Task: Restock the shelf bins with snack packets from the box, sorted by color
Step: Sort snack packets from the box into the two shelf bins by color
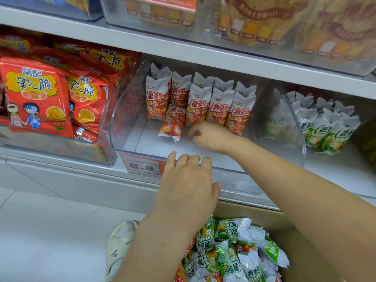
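Red-and-white foil snack packet (172, 123) is leaning loose inside clear plastic bin (230, 171), looking light, crinkly, slippery; pinching its crimped end seems safest. Right hand (209, 135) is curling empty beside it; left hand (188, 180) is resting flat-fingered on the rim.

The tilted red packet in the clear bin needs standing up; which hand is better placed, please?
The right hand: it lies inside the clear bin beside the tilted red packet. The left hand rests on the front rim.

White shelf (335, 176) with clear bins (203, 161) of snack packets (198, 106).
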The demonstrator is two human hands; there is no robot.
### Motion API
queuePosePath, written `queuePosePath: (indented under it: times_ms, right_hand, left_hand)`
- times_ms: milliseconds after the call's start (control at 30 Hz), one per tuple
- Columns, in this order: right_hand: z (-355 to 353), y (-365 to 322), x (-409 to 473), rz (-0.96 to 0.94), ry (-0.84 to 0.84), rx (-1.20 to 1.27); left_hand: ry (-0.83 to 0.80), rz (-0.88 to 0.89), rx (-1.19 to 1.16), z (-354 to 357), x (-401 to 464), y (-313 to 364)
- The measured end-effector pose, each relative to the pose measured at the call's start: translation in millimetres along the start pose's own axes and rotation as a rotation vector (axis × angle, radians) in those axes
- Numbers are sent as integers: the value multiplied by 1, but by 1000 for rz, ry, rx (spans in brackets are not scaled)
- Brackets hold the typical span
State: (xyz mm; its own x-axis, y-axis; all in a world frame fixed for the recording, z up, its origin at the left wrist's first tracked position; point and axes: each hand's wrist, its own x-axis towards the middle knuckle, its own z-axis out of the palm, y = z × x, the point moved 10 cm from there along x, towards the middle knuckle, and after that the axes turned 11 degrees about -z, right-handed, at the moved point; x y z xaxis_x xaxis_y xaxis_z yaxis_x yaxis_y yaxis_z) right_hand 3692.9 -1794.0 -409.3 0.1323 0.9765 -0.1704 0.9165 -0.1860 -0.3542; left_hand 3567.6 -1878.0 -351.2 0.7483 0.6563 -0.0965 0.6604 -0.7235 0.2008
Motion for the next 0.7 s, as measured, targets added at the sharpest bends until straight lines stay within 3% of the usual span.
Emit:
queuePosePath:
  times_ms: [100,167,267,367,533,700]
  right_hand:
    - [0,-37,1,-107,-23,188]
    - [5,-49,6,-109,-56,156]
    - [-17,-54,9,-53,127,-95]
    - [-35,-63,10,-63,279,-178]
    - [-19,-57,30,-104,133,-64]
    - [5,-68,38,-204,4,-157]
  left_hand:
    - [4,0,8,1,1,0]
    - [-8,-6,1,3,2,0]
    - [-15,-8,2,4,2,-1]
    - [-13,-10,-3,4,3,-1]
    - [-5,-2,-15,2,2,0]
    - [10,-2,-50,1,0,-1]
